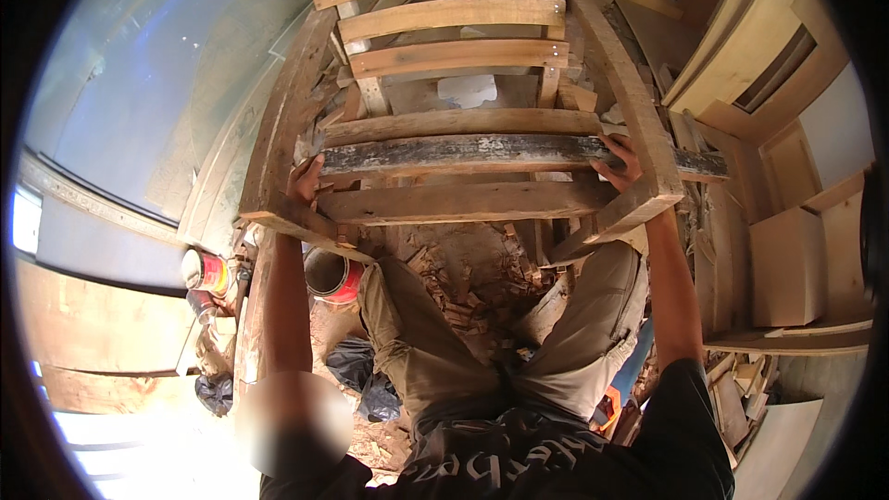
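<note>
Here's the dark board (463,156), long and scuffed, its blackish coat worn pale in patches, lying crosswise! One end sits by the left fingers (313,165), and it runs under the right fingers (611,163) and out past them, below an armrest. Around it stands the chair frame (468,204), bare brown timber, front rail nearer the wearer than the fingers, curved back slats rising well beyond them
</note>
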The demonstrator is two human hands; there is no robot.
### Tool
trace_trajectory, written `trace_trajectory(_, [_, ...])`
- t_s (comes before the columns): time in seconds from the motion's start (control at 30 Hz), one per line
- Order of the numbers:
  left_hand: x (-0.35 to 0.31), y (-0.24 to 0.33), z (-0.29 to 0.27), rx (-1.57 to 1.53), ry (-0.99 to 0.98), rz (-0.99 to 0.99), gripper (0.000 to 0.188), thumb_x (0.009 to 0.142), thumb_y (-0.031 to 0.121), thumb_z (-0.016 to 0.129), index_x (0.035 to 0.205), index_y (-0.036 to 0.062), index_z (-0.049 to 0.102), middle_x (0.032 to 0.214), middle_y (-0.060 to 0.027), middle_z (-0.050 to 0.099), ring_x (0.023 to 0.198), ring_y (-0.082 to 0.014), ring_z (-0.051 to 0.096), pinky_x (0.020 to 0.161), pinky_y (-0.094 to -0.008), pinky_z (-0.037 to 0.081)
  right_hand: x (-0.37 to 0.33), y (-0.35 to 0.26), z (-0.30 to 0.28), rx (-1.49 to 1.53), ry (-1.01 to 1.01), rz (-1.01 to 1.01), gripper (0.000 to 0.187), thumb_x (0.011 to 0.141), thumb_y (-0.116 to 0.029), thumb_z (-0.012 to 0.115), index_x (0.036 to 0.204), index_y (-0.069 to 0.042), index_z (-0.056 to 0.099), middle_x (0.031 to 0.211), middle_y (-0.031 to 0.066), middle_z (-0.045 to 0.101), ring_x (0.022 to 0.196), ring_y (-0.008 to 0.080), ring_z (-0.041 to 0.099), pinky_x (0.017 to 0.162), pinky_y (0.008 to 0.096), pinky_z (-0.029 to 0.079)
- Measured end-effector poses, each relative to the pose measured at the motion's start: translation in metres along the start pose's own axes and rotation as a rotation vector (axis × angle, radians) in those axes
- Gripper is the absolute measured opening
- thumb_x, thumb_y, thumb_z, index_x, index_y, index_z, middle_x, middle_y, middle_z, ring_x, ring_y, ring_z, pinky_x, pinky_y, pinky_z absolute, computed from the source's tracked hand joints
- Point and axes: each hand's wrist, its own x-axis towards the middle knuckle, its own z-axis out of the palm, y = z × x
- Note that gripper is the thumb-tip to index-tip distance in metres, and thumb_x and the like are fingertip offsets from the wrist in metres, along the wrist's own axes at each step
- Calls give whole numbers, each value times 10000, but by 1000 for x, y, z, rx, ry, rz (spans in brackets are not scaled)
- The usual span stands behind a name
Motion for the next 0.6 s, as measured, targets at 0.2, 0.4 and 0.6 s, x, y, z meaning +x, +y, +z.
trace_trajectory(0.2, [29, -43, -52, 172, -42, 191, 635, 951, 493, 656, 1410, 62, 569, 1303, -94, 636, 1136, -259, 641, 899, -408, 538, 10, 13, 18, -93, 43, -116, 603, 864, -410, 786, 1373, -133, 620, 1388, 148, 560, 1246, 284, 568, 927, 388, 596])
trace_trajectory(0.4, [8, -21, -50, 69, -88, -47, 567, 932, 263, 735, 1450, 165, 526, 1369, -120, 612, 1241, -253, 597, 986, -369, 478, 7, 26, 17, -12, -35, 20, 642, 820, -386, 830, 1369, -123, 625, 1359, 148, 585, 1222, 309, 578, 1011, 433, 521])
trace_trajectory(0.6, [-8, 0, -39, 114, -210, 39, 778, 879, 308, 795, 1531, 115, 416, 1353, -99, 614, 1279, -219, 541, 1003, -368, 467, 16, 43, 23, -184, -65, -141, 776, 744, -636, 790, 1398, -262, 605, 1401, 106, 559, 1321, 313, 502, 1100, 470, 433])
